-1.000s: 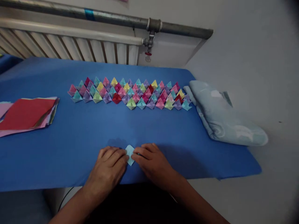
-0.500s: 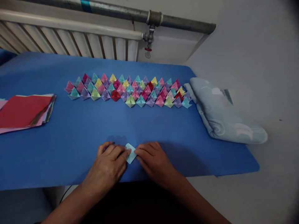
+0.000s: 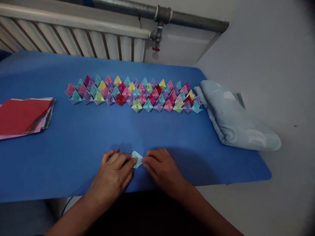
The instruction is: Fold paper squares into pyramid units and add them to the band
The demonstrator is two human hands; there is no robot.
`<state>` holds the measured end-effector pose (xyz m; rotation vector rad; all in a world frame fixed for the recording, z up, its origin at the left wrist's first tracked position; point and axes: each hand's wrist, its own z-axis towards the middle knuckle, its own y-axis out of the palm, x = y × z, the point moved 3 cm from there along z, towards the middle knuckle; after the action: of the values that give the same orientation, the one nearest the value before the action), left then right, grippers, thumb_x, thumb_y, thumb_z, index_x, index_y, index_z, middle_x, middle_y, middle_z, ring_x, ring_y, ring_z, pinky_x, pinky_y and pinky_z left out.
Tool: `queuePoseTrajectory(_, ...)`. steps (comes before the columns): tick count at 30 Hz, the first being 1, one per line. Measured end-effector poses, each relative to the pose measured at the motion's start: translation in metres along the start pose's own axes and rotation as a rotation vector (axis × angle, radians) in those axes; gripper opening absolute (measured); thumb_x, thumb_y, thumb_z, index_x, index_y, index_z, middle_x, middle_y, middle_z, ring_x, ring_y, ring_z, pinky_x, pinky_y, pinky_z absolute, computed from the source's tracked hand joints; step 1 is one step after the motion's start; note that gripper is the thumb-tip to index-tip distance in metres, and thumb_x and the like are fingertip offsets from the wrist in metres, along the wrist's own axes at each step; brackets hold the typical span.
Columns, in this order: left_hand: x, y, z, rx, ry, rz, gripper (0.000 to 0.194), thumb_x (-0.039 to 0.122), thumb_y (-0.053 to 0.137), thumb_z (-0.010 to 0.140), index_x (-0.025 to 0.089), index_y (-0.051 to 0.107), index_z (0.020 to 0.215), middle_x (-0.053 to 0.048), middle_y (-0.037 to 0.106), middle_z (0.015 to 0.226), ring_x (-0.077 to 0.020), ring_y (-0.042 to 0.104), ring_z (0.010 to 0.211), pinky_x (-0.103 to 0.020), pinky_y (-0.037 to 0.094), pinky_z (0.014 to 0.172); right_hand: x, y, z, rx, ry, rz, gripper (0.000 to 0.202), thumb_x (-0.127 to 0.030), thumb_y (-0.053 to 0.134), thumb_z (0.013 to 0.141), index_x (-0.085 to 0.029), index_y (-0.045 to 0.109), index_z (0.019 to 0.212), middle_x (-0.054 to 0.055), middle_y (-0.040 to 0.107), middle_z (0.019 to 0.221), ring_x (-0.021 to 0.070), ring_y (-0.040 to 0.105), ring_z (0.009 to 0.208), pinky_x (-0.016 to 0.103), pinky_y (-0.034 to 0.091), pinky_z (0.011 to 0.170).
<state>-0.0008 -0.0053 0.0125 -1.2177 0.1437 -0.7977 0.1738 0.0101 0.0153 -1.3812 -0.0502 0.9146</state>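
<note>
A small piece of folded light-blue paper (image 3: 137, 160) lies at the near side of the blue table, between my two hands. My left hand (image 3: 115, 167) is closed on its left side, thumb resting on top of the paper. At the right corner, the fingertips of my right hand (image 3: 159, 165) pinch the paper's edge. Fingers cover parts of both sides of it. Beyond my hands, several folded paper boats (image 3: 120, 99) in many colours stand in close rows.
A stack of coloured paper sheets (image 3: 22, 116), red on top, lies at the left of the blue table (image 3: 86, 137). A folded pale blue-green blanket (image 3: 236, 118) rests along the right edge. Behind the table are a radiator (image 3: 95, 42) and a metal pipe (image 3: 197, 23).
The light-blue paper's lower corner has been folded up, so its outline is shorter at the bottom. Both hands stay in nearly the same place. The view has shifted slightly.
</note>
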Motion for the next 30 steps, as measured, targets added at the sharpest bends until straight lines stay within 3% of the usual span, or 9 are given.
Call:
queuePoseTrajectory(8, -0.002, -0.005, 0.004, -0.031, -0.078, -0.042, 0.024, 0.024, 0.046, 0.096, 0.021, 0.063, 0.112, -0.004, 0.067, 0.101, -0.0205, 0.06, 0.091, -0.042, 0.036, 0.09, -0.004, 0.003, 0.004, 0.095, 0.176, 0.132, 0.01, -0.014, 0.055, 0.09, -0.018, 0.065, 0.087, 0.005, 0.065, 0.092, 0.0186, 0.056, 0.084, 0.035, 0.042, 0.078)
queuePoseTrajectory(15, -0.004, -0.003, 0.005, -0.029, -0.194, -0.039, 0.026, 0.021, 0.037, 0.099, 0.022, 0.059, 0.113, -0.002, 0.07, 0.092, -0.0175, 0.063, 0.083, -0.044, 0.033, 0.096, -0.007, 0.002, 0.008, 0.1, 0.214, 0.121, 0.01, -0.015, 0.056, 0.09, -0.018, 0.063, 0.083, 0.004, 0.065, 0.09, 0.0174, 0.057, 0.083, 0.034, 0.043, 0.079)
queuePoseTrajectory(30, -0.009, 0.002, 0.008, -0.001, -0.241, -0.045, 0.023, 0.024, 0.038, 0.099, 0.021, 0.06, 0.107, -0.002, 0.072, 0.089, -0.0181, 0.066, 0.08, -0.044, 0.035, 0.094, -0.006, 0.005, 0.014, 0.091, 0.271, 0.055, 0.01, -0.016, 0.059, 0.086, -0.018, 0.059, 0.076, 0.005, 0.063, 0.086, 0.0189, 0.056, 0.08, 0.033, 0.044, 0.075)
